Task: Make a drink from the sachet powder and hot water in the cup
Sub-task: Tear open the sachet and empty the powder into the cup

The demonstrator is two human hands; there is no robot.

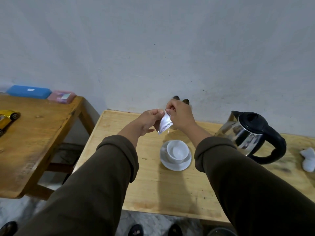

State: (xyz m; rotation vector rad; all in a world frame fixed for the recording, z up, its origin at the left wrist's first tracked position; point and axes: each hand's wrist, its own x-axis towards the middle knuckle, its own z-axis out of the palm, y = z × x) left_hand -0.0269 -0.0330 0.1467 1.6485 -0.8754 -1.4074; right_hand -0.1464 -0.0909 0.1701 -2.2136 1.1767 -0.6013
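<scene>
A small silver sachet is held up between both hands, above and behind the cup. My left hand pinches its left edge. At its top corner my right hand grips with thumb and fingers. Below them a white cup stands upright on a white saucer on the light wooden table; the cup looks empty. A glass kettle with a black lid and handle stands to the right of the cup.
A crumpled white tissue lies at the table's right edge. A second wooden table to the left carries a yellow toy car, a blue case and a pink box. A grey wall runs behind both tables.
</scene>
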